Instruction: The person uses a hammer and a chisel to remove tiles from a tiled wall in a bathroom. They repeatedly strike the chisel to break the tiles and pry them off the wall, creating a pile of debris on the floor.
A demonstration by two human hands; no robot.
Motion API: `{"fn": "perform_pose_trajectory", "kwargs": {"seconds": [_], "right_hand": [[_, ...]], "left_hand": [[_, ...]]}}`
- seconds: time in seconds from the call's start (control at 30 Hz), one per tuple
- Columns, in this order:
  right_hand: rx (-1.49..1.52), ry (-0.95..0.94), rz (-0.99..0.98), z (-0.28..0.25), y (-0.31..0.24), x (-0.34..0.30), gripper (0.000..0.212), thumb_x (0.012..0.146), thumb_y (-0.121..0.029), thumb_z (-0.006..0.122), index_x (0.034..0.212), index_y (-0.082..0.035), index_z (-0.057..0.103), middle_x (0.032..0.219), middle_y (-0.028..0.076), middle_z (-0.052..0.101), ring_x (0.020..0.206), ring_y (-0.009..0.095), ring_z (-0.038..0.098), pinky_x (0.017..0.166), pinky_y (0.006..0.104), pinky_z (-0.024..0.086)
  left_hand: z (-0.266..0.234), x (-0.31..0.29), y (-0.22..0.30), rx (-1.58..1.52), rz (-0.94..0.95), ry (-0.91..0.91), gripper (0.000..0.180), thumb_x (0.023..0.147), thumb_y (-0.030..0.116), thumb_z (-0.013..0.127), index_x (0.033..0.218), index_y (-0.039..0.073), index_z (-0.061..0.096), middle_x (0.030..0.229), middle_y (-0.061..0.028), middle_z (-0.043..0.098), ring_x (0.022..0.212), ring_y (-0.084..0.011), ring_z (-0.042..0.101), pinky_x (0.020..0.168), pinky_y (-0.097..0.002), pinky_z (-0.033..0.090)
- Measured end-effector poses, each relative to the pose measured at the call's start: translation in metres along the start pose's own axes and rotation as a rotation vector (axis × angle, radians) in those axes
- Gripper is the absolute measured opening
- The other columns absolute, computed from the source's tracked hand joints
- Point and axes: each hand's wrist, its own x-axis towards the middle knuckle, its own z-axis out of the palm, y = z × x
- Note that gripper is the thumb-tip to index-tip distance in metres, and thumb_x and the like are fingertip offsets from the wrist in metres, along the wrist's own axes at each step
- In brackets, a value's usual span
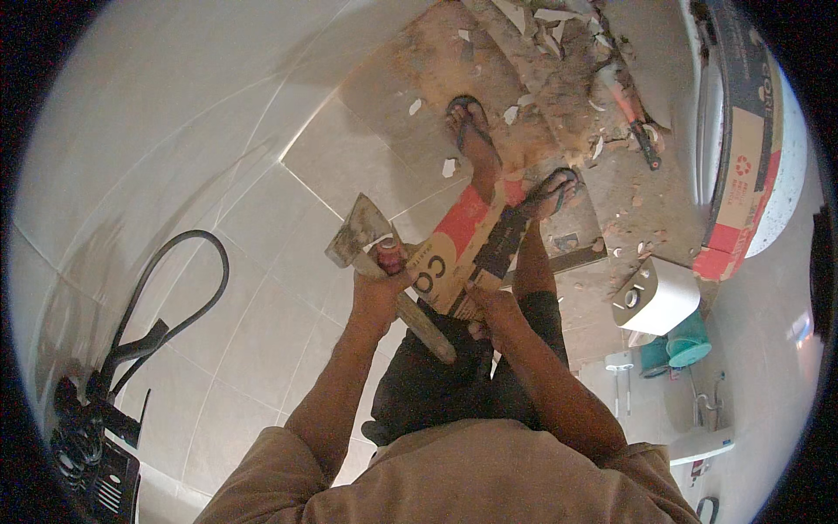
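Observation:
My left hand (381, 297) is closed around a hammer (423, 327) with a pale wooden handle and a wide, worn grey metal head. A red round-ended piece (388, 255) shows at the same hand, beside the head; its kind is unclear. The handle slants down to the right across my dark shorts. My right hand (493, 310) is closed on the lower end of a printed cardboard piece (449, 253) in tan, red and black. This cardboard stretches forward over my legs toward my sandalled feet, and its upper end lies between them.
Broken tile shards (559, 31) and rubble cover the stripped brown floor ahead, where a red-and-black-handled tool (642, 127) lies. At right stand a white box-shaped container (659, 301), a turquoise bucket (690, 341) and an upright cardboard strip (742, 157). A black hose (225, 262) loops at left.

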Motion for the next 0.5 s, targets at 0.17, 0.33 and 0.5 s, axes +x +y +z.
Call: {"fn": "perform_pose_trajectory", "kwargs": {"seconds": [0.17, 0.33, 0.5], "right_hand": [[-0.152, 0.082, 0.095, 0.010, -0.005, 0.006, 0.043, 0.091, -0.038, 0.076, 0.116, -0.005, 0.065, 0.096, 0.006, 0.070, 0.083, 0.020, 0.067, 0.069, 0.0364, 0.054], [0.299, -0.188, -0.049, -0.013, 0.027, 0.020, 0.053, 0.091, -0.029, 0.073, 0.135, -0.006, 0.055, 0.126, 0.012, 0.065, 0.118, 0.030, 0.063, 0.097, 0.0492, 0.051], [0.604, -0.278, -0.123, -0.015, -0.018, -0.027, 0.051, 0.096, -0.016, 0.065, 0.143, -0.005, 0.047, 0.137, 0.015, 0.060, 0.126, 0.032, 0.060, 0.105, 0.0525, 0.050]], "left_hand": [[-0.033, -0.003, -0.024, 0.078, 0.092, -0.010, 0.040, 0.080, -0.006, 0.076, 0.114, 0.006, 0.059, 0.106, -0.0041, 0.065, 0.096, -0.0174, 0.065, 0.085, -0.0333, 0.055], [-0.027, -0.010, -0.006, -0.145, 0.120, -0.131, 0.039, 0.079, -0.009, 0.075, 0.111, 0.007, 0.059, 0.102, -0.0033, 0.062, 0.091, -0.0147, 0.063, 0.079, -0.0296, 0.054], [0.008, 0.005, -0.009, -0.253, 0.238, -0.271, 0.035, 0.082, -0.006, 0.073, 0.111, 0.008, 0.059, 0.101, -0.0025, 0.061, 0.089, -0.0139, 0.062, 0.075, -0.0300, 0.054]]}}
